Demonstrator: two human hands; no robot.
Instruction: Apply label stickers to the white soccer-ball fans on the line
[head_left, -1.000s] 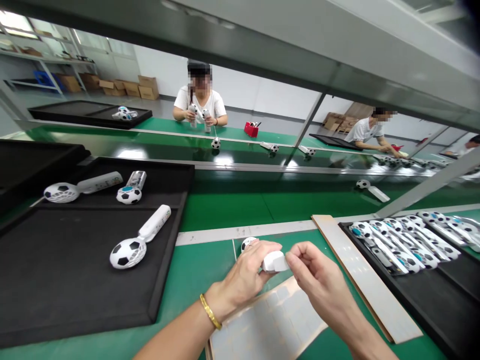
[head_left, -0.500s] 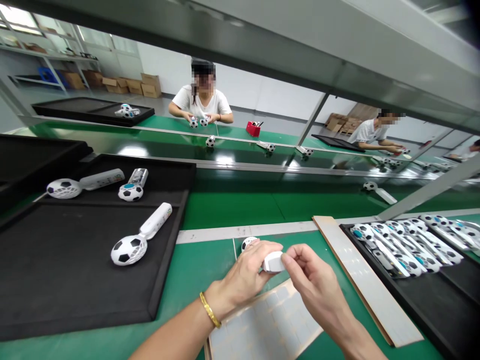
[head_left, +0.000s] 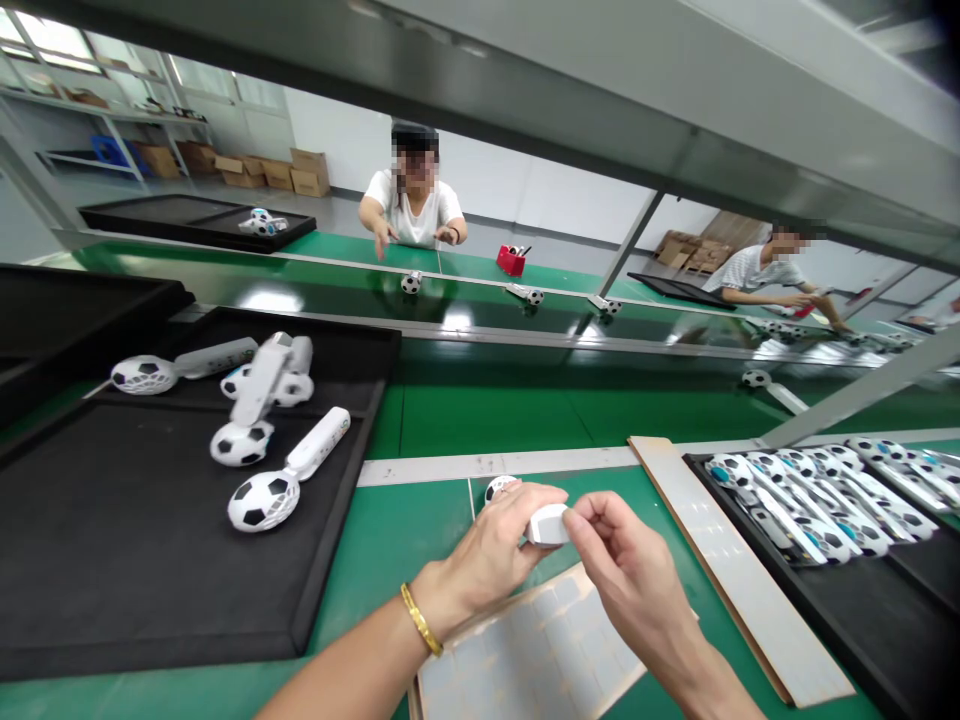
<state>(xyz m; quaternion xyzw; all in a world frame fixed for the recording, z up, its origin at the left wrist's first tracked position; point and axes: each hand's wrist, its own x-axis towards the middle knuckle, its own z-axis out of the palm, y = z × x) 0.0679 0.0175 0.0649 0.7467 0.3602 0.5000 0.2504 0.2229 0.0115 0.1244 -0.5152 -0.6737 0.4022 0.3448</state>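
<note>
My left hand (head_left: 491, 545), with a gold bracelet at its wrist, is wrapped round a white handheld fan (head_left: 550, 525). The fan's soccer-ball head (head_left: 498, 488) peeks out beyond the knuckles, and the flat end of its handle faces me. At the corner of that end, my right hand (head_left: 626, 555) has thumb and forefinger pinched together; anything thin between them is hidden. Under both hands lies a sheet with pale grey rectangles (head_left: 536, 650), on the green tabletop.
To the left, a black tray (head_left: 150, 540) holds several soccer-ball fans. On the right, a pale board (head_left: 742, 570) lies beside another black tray (head_left: 892, 610) with rows of fans. Beyond runs a green conveyor belt (head_left: 480, 405). A co-worker (head_left: 416, 205) sits opposite.
More fans, partly blurred, now show in the left tray behind the front one. The co-worker opposite has let go of the fans and spread their hands. My own hands have hardly moved.
</note>
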